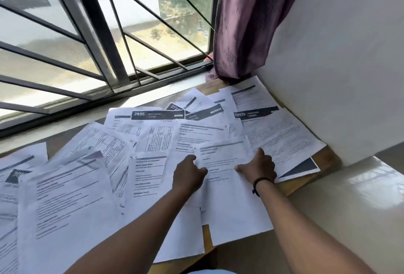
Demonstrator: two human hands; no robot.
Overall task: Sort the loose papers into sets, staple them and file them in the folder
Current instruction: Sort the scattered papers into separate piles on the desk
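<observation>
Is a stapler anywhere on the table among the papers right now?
No, only loose papers cover the table, and both hands grip one sheet; no stapler shows.

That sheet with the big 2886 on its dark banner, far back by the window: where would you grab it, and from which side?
Probably its top edge, by the banner, coming from the window side. The 2886 sheet lies flat with its lower part buried under overlapping papers, so only that far end is free. Both the left hand and right hand are on a nearer sheet.
</observation>
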